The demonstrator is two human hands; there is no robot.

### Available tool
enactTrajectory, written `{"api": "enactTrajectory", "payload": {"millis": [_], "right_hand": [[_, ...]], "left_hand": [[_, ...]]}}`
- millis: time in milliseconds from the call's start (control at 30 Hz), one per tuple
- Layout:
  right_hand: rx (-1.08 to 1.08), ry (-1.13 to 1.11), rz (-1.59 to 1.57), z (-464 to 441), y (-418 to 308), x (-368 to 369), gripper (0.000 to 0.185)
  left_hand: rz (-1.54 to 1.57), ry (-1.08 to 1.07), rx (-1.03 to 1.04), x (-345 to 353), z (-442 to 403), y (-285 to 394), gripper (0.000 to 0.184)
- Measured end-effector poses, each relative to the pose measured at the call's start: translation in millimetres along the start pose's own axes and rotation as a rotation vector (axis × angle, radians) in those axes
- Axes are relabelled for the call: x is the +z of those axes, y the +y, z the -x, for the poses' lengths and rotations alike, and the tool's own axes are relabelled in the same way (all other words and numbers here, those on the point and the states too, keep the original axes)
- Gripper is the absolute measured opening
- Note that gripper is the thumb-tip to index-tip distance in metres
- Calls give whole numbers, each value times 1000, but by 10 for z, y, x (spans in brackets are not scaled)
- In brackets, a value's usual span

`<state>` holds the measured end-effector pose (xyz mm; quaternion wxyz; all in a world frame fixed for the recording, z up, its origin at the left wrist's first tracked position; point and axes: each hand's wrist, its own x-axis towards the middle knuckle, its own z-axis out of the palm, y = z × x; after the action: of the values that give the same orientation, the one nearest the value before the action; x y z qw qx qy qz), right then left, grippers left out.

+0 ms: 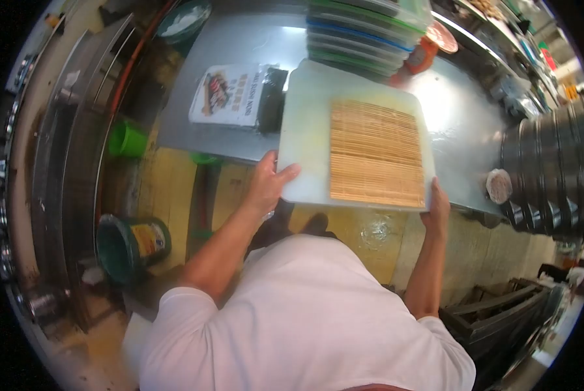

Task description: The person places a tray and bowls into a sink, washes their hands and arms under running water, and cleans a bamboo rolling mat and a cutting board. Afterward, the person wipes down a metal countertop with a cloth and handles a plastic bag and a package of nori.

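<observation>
A white cutting board [308, 130] is held at the steel table's front edge, with a bamboo mat [377, 153] lying flat on its right part. My left hand [269, 182] grips the board's lower left corner, thumb on top and fingers beneath. At the lower right corner, my right hand [437, 205] closes round the edge, its fingers partly hidden under the board. Left of the board, a printed nori packet [230, 96] rests on the steel table [240, 39].
Stacked lidded containers [360, 39] stand behind the board, beside an orange container [422, 55]. Large ribbed metal vessels [546, 169] are at the right. On the left are a green bucket [128, 139], a dark green bucket [119, 247] and a tub [184, 23].
</observation>
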<state>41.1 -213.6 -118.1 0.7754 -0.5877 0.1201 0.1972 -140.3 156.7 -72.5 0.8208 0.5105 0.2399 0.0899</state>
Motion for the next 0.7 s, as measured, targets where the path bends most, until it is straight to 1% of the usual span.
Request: {"api": "enactTrajectory", "payload": {"millis": [33, 67, 100, 133, 167, 233, 333, 367, 433, 500, 600, 633, 700], "right_hand": [[-68, 28, -33, 88, -39, 20, 49], [-54, 12, -19, 179, -105, 41, 49], [-80, 40, -15, 276, -199, 78, 49], [-108, 65, -10, 363, -287, 124, 48], [-98, 39, 9, 431, -360, 184, 48], [-167, 97, -34, 539, -477, 370, 47], [-258, -41, 54, 710, -552, 661, 47], [-247, -69, 70, 759, -520, 809, 47], [-288, -20, 106, 828, -526, 1111, 47], [-259, -55, 110, 917, -420, 1540, 46], [-255, -136, 170, 1108, -191, 2300, 46], [-207, -143, 178, 826, -282, 2285, 46], [-183, -189, 211, 934, -77, 2924, 47]], "left_hand": [[-3, -24, 20, -2, 50, 32, 34], [-4, -51, 37, 0, 103, 64, 35], [7, -27, 37, 7, 164, 120, 35], [4, -61, 63, 9, 223, 190, 39], [1, -91, 94, -27, 263, 236, 44], [-20, -56, 134, -170, 313, 312, 46], [27, -91, 196, -368, 509, 627, 44], [38, -61, 205, -502, 553, 647, 44], [103, -78, 224, -745, 621, 683, 44], [140, -67, 253, -1147, 767, 841, 44], [167, 2, 300, -1842, 985, 1043, 46], [162, 51, 303, -1657, 817, 971, 47], [186, 119, 345, -2130, 1003, 1082, 47]]}}
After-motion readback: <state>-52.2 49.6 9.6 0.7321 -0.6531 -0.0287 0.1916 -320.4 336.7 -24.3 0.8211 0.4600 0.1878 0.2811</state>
